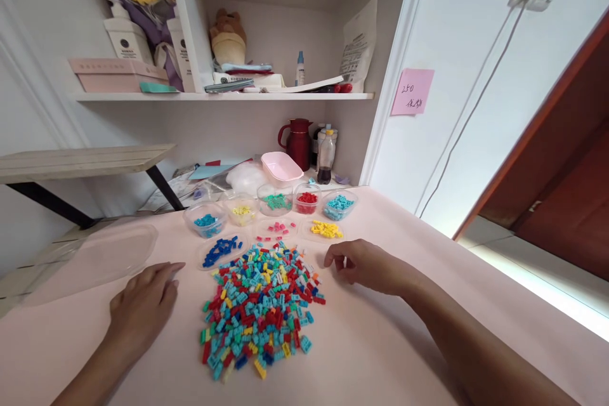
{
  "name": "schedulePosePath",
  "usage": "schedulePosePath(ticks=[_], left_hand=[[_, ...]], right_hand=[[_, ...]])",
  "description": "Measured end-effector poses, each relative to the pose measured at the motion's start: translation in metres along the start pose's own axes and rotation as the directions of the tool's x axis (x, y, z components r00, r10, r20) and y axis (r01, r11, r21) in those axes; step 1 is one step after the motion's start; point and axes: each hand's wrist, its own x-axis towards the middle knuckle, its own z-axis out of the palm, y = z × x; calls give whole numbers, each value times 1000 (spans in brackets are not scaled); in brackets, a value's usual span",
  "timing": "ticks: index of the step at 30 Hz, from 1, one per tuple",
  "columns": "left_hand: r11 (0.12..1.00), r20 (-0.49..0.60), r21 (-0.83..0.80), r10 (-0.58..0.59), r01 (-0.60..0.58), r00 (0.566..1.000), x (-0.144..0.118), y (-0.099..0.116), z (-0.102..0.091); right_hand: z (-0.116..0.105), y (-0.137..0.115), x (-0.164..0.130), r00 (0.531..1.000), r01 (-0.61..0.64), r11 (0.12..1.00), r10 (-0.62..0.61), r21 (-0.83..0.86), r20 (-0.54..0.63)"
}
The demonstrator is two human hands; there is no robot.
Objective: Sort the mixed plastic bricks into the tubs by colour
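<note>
Pale pink desk (pixel 390 355), heap of mixed coloured bricks (pixel 259 307) at its middle, small clear tubs of sorted bricks (pixel 276 203) behind, clear lid (pixel 102 254) at left, both hands resting flat.

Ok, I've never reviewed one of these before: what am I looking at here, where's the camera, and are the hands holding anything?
There is no machine: a person's two bare hands, filmed from a camera on their head looking down. On the pink table lies a pile of mixed small bricks. Behind it stand clear tubs and lids holding bricks sorted by colour, such as the blue bricks. The left hand rests flat beside the pile; the right hand sits curled at its far edge. Neither visibly holds anything.
</note>
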Motion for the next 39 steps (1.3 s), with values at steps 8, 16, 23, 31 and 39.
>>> schedulePosePath(ticks=[8, 16, 23, 31, 39], left_hand=[[1000, 17, 19, 0, 0, 1000, 0, 0, 0], [1000, 16, 12, -6, 6, 1000, 0, 0, 0], [1000, 7, 5, 4, -4, 1000, 0, -3, 2], [1000, -9, 3, 4, -4, 1000, 1, -2, 2], [1000, 11, 13, 2, -2, 1000, 1, -3, 1]], right_hand=[[1, -2, 4, 998, 5, 1000, -3, 30, -64], [-8, 7, -3, 995, -96, 987, 100, -130, 20], [-3, 5, -1, 996, -87, 982, 92, -166, 22], [0, -2, 1, 997, -72, 987, 67, -145, -37], [3, 0, 7, 996, -52, 996, 47, -68, -74]])
